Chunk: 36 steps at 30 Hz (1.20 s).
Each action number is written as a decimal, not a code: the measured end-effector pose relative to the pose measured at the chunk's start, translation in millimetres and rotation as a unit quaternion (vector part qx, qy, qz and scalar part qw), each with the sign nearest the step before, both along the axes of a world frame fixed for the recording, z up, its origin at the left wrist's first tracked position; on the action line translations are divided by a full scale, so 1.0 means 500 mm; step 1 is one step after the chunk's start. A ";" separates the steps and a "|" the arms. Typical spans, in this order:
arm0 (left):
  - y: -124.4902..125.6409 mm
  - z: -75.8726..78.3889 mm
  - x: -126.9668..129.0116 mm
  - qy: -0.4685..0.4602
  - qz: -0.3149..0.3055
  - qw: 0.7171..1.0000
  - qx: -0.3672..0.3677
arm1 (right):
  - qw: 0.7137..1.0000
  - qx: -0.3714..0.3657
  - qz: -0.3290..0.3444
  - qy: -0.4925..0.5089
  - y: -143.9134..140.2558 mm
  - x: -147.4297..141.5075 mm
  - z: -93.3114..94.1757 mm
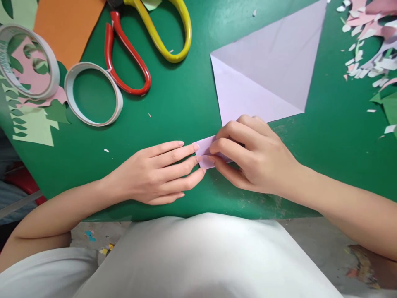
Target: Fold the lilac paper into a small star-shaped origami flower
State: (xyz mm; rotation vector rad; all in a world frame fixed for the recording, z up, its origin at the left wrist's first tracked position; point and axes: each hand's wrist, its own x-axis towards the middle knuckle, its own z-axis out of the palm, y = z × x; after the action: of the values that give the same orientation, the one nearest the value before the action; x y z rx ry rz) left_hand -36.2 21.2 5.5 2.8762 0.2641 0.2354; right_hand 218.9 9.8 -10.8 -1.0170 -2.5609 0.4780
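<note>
A small folded strip of lilac paper (pixel 204 145) lies on the green table near its front edge. My left hand (pixel 161 171) is stretched out flat, its fingertips resting on the strip's left end. The fingers of my right hand (pixel 251 153) are bent together over the rest of the strip, thumb and fingertips pressing along its middle; that part is mostly hidden. Just beyond my right hand lies a larger lilac sheet (pixel 273 62) with a diagonal crease, its lower edge partly covered by the knuckles.
Scissors with one red and one yellow handle (pixel 133 82) lie at the back left. Two rolls of tape (pixel 118 103) sit beside them, near orange paper (pixel 65 29) and green cut paper (pixel 34 128). Paper scraps (pixel 369 58) are heaped at the right on the green table (pixel 173 111).
</note>
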 end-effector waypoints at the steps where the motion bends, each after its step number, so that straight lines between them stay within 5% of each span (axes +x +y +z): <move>1: -0.004 0.000 0.001 0.004 0.007 1.000 0.001 | 1.000 0.011 -0.004 -0.008 0.000 0.002 0.000; 22: -0.017 0.007 0.011 0.070 0.026 0.997 0.030 | 0.978 0.126 -0.076 -0.147 -0.011 0.021 -0.013; 36: -0.038 0.006 0.029 0.064 0.079 0.995 0.007 | 0.979 0.095 -0.096 -0.151 -0.014 0.015 -0.012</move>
State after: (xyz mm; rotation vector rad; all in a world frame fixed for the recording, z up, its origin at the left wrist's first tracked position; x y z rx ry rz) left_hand -21.5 2.0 8.6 2.8912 0.5172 0.0810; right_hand 226.4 2.6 -16.9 -1.3329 -2.6618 0.0272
